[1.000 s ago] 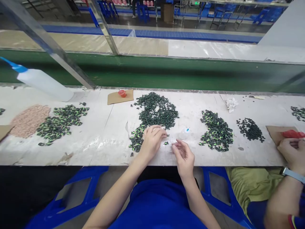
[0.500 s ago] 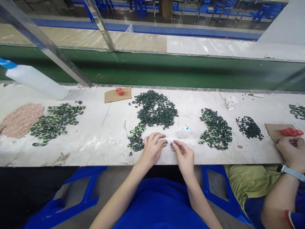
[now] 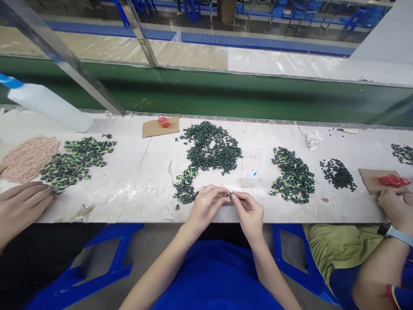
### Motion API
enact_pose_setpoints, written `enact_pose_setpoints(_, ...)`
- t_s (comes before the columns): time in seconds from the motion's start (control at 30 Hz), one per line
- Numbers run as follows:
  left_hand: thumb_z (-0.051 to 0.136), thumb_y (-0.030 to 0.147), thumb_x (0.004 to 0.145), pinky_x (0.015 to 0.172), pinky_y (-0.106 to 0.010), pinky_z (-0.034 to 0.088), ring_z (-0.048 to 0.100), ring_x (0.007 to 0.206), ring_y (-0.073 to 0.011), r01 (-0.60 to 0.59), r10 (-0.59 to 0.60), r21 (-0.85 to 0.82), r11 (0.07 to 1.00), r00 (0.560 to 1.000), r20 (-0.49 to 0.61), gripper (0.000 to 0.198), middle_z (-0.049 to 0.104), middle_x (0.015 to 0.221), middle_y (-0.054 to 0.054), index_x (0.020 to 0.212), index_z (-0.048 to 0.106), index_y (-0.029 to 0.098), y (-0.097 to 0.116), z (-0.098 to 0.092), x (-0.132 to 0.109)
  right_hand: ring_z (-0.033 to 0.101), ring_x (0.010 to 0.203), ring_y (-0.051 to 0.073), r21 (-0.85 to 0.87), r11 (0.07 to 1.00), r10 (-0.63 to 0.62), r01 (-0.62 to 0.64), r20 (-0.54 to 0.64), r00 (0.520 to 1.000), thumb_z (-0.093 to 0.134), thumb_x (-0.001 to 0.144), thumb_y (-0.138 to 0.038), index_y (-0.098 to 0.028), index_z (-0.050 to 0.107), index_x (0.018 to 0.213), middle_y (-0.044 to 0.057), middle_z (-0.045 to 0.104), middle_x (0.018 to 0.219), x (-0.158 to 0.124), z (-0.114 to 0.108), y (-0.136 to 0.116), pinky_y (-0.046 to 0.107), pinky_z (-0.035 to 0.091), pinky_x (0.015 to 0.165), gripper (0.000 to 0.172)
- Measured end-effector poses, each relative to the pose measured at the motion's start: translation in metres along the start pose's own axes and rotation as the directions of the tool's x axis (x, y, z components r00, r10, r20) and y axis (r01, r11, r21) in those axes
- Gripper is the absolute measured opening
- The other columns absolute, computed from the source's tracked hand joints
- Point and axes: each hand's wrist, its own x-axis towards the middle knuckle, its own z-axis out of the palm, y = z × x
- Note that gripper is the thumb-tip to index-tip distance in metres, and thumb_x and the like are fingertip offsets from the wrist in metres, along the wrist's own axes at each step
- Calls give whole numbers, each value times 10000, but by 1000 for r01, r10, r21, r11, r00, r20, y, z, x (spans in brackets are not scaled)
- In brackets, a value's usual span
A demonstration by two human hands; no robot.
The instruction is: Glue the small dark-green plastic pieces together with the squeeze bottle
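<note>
My left hand [image 3: 206, 206] and my right hand [image 3: 250, 212] meet at the near edge of the white bench [image 3: 135, 185], fingertips pinched together on one small dark green piece [image 3: 229, 196]. Just left of my left hand lies a small heap of green-marked pieces [image 3: 185, 188]. Behind my hands spreads a large pile of dark green pieces [image 3: 211, 146]. A small clear bottle with a blue tip [image 3: 250, 178] lies just beyond my right hand.
Further piles lie at right [image 3: 293, 174] [image 3: 337, 173] and left [image 3: 75, 159], beside a pink heap [image 3: 27, 157]. A red cap on cardboard [image 3: 164, 122] sits behind. Other people's hands rest at the far left [image 3: 19, 206] and far right [image 3: 395, 206]. A white bottle [image 3: 45, 103] lies at back left.
My two hands came together and now pinch the small piece between them. Another person's hand has come into view at the far left.
</note>
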Motion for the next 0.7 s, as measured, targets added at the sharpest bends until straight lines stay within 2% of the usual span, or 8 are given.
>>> enact_pose_setpoints(0.13, 676, 242, 778, 782, -297, 527, 696, 798, -182, 228, -232, -267, 936, 972, 14, 160, 730, 866, -39, 926, 664, 185, 11, -2, 0, 689, 812, 191, -38, 989, -145, 144, -21, 989, 671, 798, -248, -213, 721, 830, 44, 726, 836, 0, -2, -1, 328, 576, 745, 70)
enact_pose_setpoints(0.27, 704, 248, 731, 831, -311, 536, 709, 803, -196, 360, -366, -383, 851, 929, 59, 228, 742, 774, -23, 947, 670, 183, 24, -6, 1, 683, 791, 195, -82, 966, -247, 244, -37, 968, 664, 802, -223, -221, 717, 818, 46, 721, 807, -1, -3, -1, 351, 574, 726, 56)
enact_pose_setpoints(0.43, 698, 229, 710, 837, -324, 537, 710, 776, -195, 397, -417, -418, 817, 908, 48, 250, 747, 739, -23, 951, 658, 179, 33, -6, 1, 681, 765, 193, -129, 930, -349, 344, -19, 937, 648, 804, -180, -228, 708, 810, 44, 718, 782, -1, -5, -7, 357, 572, 690, 77)
enact_pose_setpoints(0.57, 684, 210, 704, 820, -326, 542, 711, 773, -197, 384, -406, -425, 819, 913, 42, 292, 750, 741, -21, 991, 639, 185, 39, -8, 1, 682, 743, 199, -180, 909, -371, 376, 65, 926, 640, 795, -183, -223, 704, 849, 54, 724, 798, -2, -12, -14, 360, 577, 667, 93)
enact_pose_setpoints(0.7, 683, 222, 711, 799, -320, 541, 708, 754, -194, 375, -376, -427, 823, 923, 86, 284, 751, 751, -25, 989, 633, 185, 44, -12, 2, 693, 715, 180, -179, 917, -343, 355, 96, 934, 672, 762, -186, -227, 673, 1016, 40, 732, 828, -2, -20, -16, 341, 591, 698, 258)
